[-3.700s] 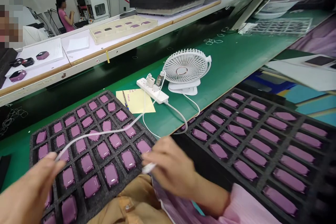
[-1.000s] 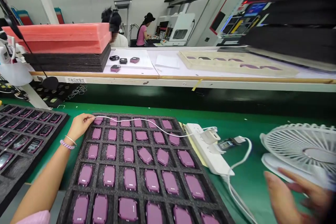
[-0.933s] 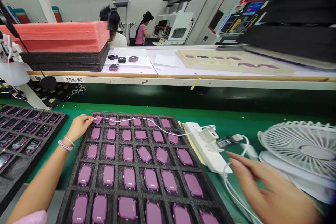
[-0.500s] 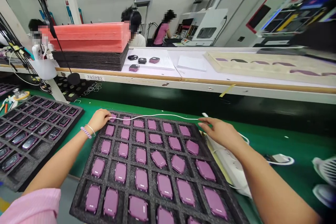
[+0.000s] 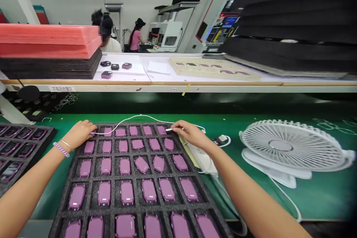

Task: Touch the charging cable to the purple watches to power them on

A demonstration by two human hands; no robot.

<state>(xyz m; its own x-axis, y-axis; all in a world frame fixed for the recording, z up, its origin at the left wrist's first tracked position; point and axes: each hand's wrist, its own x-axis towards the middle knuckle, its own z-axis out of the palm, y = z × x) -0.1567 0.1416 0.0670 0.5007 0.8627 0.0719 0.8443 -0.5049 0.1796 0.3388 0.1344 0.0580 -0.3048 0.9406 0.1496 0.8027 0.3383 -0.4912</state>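
Note:
A black foam tray (image 5: 114,167) lies before me, with rows of purple watch-like cases (image 5: 127,192) in its compartments. At its far left corner, my left hand (image 5: 79,134) has its fingers closed around one end of a thin white cable (image 5: 141,115), partly covering a case there. The cable arches over the tray's far edge towards my right hand (image 5: 189,132). That hand pinches a small white plug (image 5: 169,129) above the case in the far right compartment. Whether the plug touches that case I cannot tell.
A second foam tray (image 5: 16,141) with dark-faced watches lies left. A white power strip (image 5: 202,160) runs beside the main tray, a white fan (image 5: 290,147) farther right. Across the back, a shelf (image 5: 156,88) bears red foam (image 5: 50,39) and black foam stacks (image 5: 295,29).
The view has swung right, bringing the fan fully into sight. My right hand has come nearer my left, its plug now over the tray's far right corner. The cable bows upward more.

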